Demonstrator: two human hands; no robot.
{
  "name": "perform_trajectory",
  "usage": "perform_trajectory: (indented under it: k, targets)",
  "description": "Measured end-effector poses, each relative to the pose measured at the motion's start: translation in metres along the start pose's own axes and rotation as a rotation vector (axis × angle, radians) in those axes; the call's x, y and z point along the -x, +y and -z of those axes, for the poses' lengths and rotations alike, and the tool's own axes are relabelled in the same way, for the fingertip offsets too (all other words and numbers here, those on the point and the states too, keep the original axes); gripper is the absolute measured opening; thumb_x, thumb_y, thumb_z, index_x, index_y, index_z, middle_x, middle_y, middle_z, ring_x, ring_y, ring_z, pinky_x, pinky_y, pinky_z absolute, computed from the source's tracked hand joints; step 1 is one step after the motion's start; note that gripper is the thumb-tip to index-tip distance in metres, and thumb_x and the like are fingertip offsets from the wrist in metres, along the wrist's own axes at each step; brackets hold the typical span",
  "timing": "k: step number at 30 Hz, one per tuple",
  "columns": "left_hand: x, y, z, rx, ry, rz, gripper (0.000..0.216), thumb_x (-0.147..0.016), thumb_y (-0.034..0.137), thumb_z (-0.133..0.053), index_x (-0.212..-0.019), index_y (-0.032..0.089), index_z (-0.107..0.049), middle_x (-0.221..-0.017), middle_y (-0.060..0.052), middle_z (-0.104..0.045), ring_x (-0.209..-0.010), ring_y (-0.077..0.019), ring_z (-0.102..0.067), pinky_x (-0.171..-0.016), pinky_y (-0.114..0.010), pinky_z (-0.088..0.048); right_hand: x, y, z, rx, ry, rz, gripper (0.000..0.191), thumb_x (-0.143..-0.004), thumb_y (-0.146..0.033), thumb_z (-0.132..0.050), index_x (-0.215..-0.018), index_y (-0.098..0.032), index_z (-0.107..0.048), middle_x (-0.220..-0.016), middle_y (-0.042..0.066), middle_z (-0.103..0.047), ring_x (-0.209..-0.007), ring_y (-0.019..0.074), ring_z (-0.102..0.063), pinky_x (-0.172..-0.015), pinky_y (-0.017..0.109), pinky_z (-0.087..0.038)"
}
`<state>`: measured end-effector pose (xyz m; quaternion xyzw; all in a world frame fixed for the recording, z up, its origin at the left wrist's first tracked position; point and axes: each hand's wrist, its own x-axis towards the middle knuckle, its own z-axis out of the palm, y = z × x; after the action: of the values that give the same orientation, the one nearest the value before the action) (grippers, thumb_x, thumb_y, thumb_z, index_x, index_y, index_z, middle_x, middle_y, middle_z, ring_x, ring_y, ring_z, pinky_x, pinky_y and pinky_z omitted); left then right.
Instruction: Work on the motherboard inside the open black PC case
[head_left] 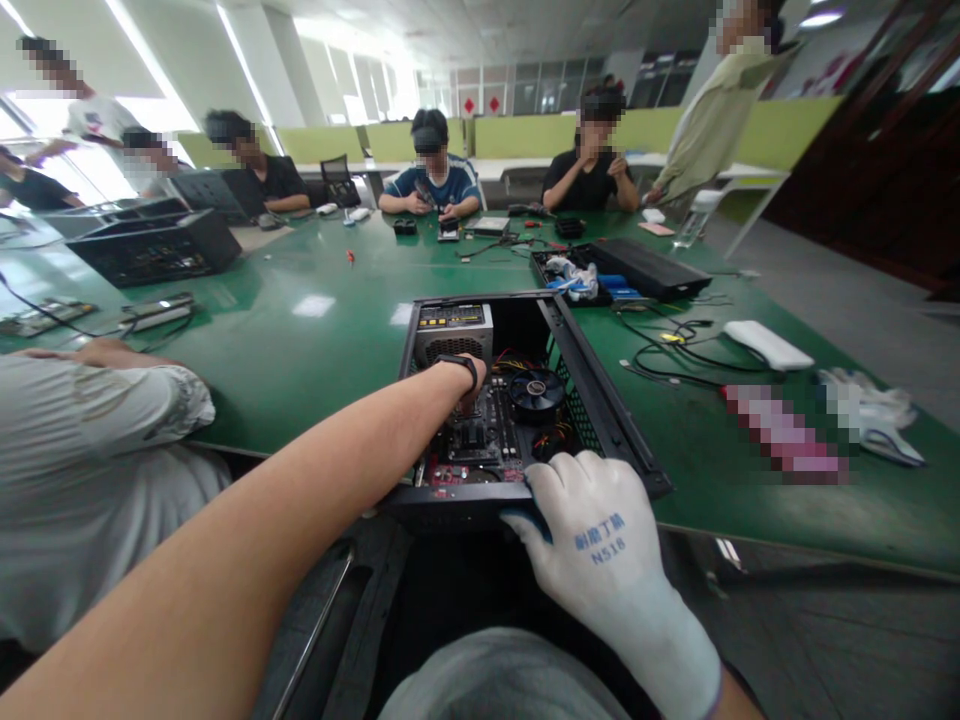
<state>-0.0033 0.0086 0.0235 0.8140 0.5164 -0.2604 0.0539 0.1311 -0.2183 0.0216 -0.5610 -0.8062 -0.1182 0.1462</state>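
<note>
An open black computer case (600, 400) lies on its side at the table's near edge. Inside it are a grey power supply (452, 330), a motherboard (465, 440) and a round black cooling fan (536, 392). My bare left hand (477, 378), a dark band at its wrist, reaches down into the case by the power supply. Its fingers are mostly hidden, so what they touch does not show. In a white work glove, my right hand (592, 510) grips the near rim of the case, fingers over the top and thumb in front.
Green table (300, 350) holds black cables (660, 345), a white box (769, 345), a glove (870, 410) and a blurred pink item (784, 430) on the right. Beyond lies a black tray (637, 268). Another case (157, 245) stands left. A co-worker's sleeve (112, 400) is close by; several people sit opposite.
</note>
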Motion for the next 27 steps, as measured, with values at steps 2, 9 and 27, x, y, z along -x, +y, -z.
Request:
perform_trajectory:
  k: [2,9,27]
  targets:
    - [0.001,0.000,0.001,0.060,0.015,0.015,0.067,-0.048,0.047,-0.089,-0.103,0.010,-0.078,-0.103,-0.017,-0.076,-0.102,-0.0356,-0.069,-0.094,-0.039,-0.054,0.000,0.000,0.000,-0.001,-0.003,-0.003,0.024,-0.080,-0.045,-0.067,-0.086,-0.024,-0.058,-0.079,0.006,-0.057,-0.076,0.0243,-0.045,-0.067,0.037,-0.020]
    - [-0.007,-0.002,-0.004,0.028,-0.006,0.027,0.072,-0.042,0.042,-0.092,-0.107,0.014,-0.077,-0.105,-0.015,-0.075,-0.104,-0.0349,-0.068,-0.096,-0.038,-0.052,0.000,-0.001,0.001,0.004,-0.009,-0.002,0.026,-0.080,-0.047,-0.067,-0.087,-0.024,-0.059,-0.080,0.006,-0.058,-0.076,0.0243,-0.045,-0.067,0.037,-0.020]
    - [-0.015,-0.003,-0.012,-0.076,0.014,0.001,0.068,-0.044,0.038,-0.091,-0.105,0.013,-0.078,-0.104,-0.014,-0.076,-0.102,-0.0337,-0.068,-0.093,-0.034,-0.052,0.001,0.000,-0.002,-0.010,0.028,0.008,0.025,-0.079,-0.045,-0.069,-0.087,-0.023,-0.059,-0.080,0.005,-0.057,-0.076,0.0236,-0.044,-0.067,0.036,-0.018]
